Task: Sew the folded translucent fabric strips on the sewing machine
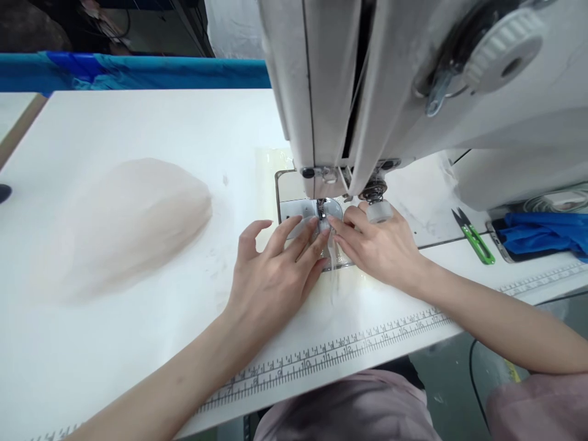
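My left hand rests on the needle plate, its fingers stretched and spread, fingertips just left of the presser foot. On the other side of the foot, my right hand has its fingers bent and pressed together at a thin, sheer white strip. That strip runs from under the foot towards the table's front edge. Both hands work beneath the head of a white sewing machine. Fingers partly hide how the strip lies at the needle.
A heap of sheer pale fabric lies at left on the white table. Green thread snips, a phone and blue cloth are at right. A printed ruler lines the front edge.
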